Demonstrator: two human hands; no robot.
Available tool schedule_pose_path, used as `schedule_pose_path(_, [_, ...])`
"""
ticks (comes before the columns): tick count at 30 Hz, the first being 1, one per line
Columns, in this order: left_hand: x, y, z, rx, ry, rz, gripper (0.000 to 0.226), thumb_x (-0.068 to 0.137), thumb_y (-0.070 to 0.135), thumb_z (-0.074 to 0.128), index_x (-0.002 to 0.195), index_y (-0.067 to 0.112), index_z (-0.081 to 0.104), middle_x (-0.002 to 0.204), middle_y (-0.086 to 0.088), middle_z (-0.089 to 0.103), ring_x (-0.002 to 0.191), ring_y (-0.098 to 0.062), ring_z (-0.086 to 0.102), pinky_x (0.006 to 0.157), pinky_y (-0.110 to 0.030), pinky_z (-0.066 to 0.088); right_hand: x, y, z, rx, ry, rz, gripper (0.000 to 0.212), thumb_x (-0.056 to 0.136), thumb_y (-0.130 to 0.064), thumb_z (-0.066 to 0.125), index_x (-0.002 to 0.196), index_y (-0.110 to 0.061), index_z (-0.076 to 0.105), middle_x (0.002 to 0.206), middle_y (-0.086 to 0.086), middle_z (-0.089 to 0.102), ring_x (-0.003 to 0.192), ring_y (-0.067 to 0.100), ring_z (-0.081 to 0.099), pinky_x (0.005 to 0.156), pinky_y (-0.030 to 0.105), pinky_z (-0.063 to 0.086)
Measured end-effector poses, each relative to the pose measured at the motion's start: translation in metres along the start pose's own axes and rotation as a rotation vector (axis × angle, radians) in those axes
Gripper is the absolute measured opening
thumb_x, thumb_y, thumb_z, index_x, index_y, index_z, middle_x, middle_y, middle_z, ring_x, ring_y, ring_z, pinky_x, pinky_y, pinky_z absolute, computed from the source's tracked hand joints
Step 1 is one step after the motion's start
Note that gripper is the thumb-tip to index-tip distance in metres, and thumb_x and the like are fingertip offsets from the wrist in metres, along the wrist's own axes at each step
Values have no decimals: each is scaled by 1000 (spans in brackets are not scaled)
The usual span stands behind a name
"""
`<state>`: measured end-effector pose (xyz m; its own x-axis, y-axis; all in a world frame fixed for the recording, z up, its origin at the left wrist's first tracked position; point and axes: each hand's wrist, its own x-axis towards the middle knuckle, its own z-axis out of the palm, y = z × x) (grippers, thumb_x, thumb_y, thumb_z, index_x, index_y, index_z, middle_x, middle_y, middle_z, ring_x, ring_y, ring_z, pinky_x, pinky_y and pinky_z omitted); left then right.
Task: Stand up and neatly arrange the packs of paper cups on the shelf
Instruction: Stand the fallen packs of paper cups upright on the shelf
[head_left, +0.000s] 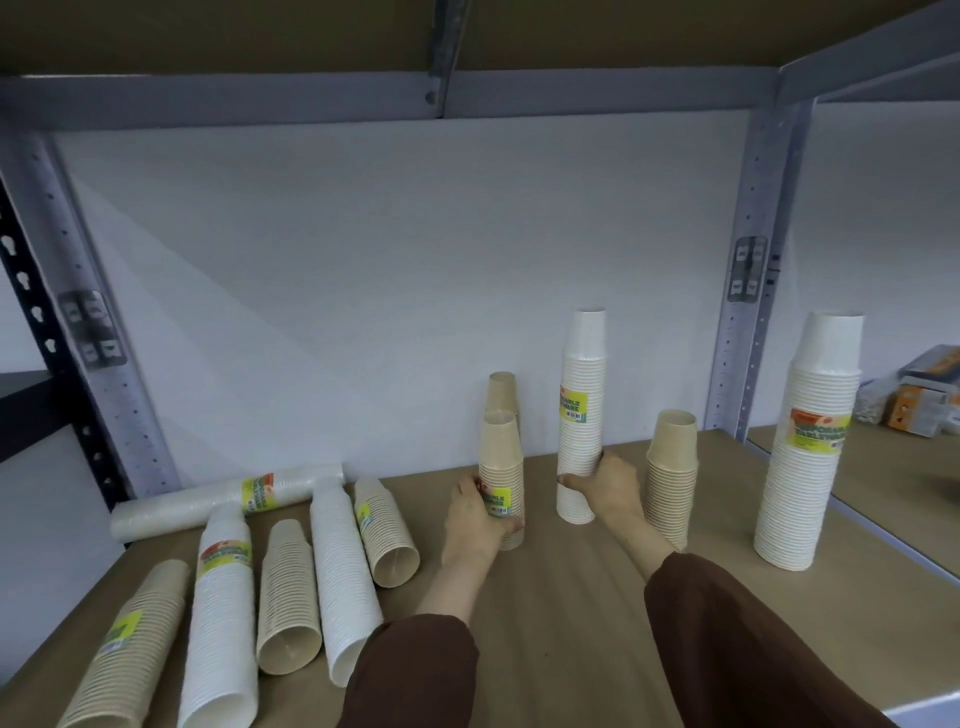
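Observation:
My left hand (475, 514) grips an upright tan cup pack (501, 467) near its base. My right hand (608, 486) wraps the lower part of a tall upright white cup pack (582, 410). Behind the tan pack stands another tan pack (503, 395) against the wall. A further tan pack (671, 483) stands just right of my right hand, and a wide white pack (810, 441) stands at the far right. On the left, several packs lie on their sides: a tan pack (387, 535), a white pack (343, 577), a tan pack (287, 597), a white pack (222, 618) and a tan pack (130, 644).
A long clear-wrapped white pack (228, 496) lies along the back wall at the left. The wooden shelf board (561, 613) is framed by grey metal uprights (753, 291). Boxes (924, 395) sit on the neighbouring shelf to the right. Another shelf board runs overhead.

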<state>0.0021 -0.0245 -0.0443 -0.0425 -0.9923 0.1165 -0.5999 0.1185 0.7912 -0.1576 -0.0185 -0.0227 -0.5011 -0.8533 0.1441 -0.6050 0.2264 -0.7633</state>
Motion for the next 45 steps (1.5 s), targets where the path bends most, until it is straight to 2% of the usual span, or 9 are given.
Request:
schedule_pose_path(6, [-12,-4,-14,140,-46,20,65,73,14,74,128,2,41,133,-14,45,123,-26,47,98,-30,39,-22,11,-1,-21,-14,50,46,77,-21,72,110,7,58,114,22,65,106,33,61,82,35,50])
schedule_pose_path(17, [-37,-2,-26,218,3,32,45,87,17,57,126,-1,44,131,-18,48,121,-29,48,97,-35,40,-62,2,-2,21,-34,42,37,82,-17,63,115,-1,61,120,18,63,109,30,61,85,26,47])
schedule_pose_path(21, [-42,-4,-34,208,55,60,38,88,13,52,123,-2,47,128,-19,50,118,-30,49,98,-36,40,-81,-12,11,77,-79,-1,29,80,-18,64,106,-5,66,114,14,66,106,27,61,83,24,46])
schedule_pose_path(26, [-47,-10,-49,211,112,71,33,88,9,50,120,-2,50,127,-18,51,118,-29,50,97,-34,39,-100,-40,29,118,-152,-107,25,80,-18,63,95,1,68,101,20,70,97,29,64,72,25,45])
schedule_pose_path(30, [-46,-19,-73,210,181,90,33,87,7,50,119,-2,51,127,-18,52,117,-29,50,96,-31,37,-107,-60,45,147,-190,-133,25,82,-19,63,96,1,67,105,18,69,101,28,62,83,28,47])
schedule_pose_path(36, [-30,-53,-146,282,297,81,35,86,6,54,121,2,53,126,-17,51,114,-32,52,92,-35,42,-108,-93,73,122,-272,-186,31,80,-19,65,95,8,67,101,22,71,96,32,65,79,35,49])
schedule_pose_path(39, [-18,-78,-188,347,328,37,38,84,3,57,121,1,53,126,-19,52,115,-33,52,95,-37,41,-101,-106,89,75,-341,-182,28,78,-26,67,68,0,66,74,13,67,70,24,63,62,35,47])
schedule_pose_path(41, [-8,-94,-213,401,329,32,38,84,2,56,122,1,52,126,-19,51,113,-34,51,95,-38,42,-95,-112,101,66,-390,-166,40,78,-29,68,51,-13,44,56,1,47,49,11,43,44,24,30])
schedule_pose_path(45, [19,-119,-251,572,286,5,42,87,5,53,129,5,46,132,-13,48,119,-28,47,92,-35,43,-81,-118,124,131,-479,-128,27,76,-27,71,88,-5,62,89,10,61,83,21,61,64,25,45])
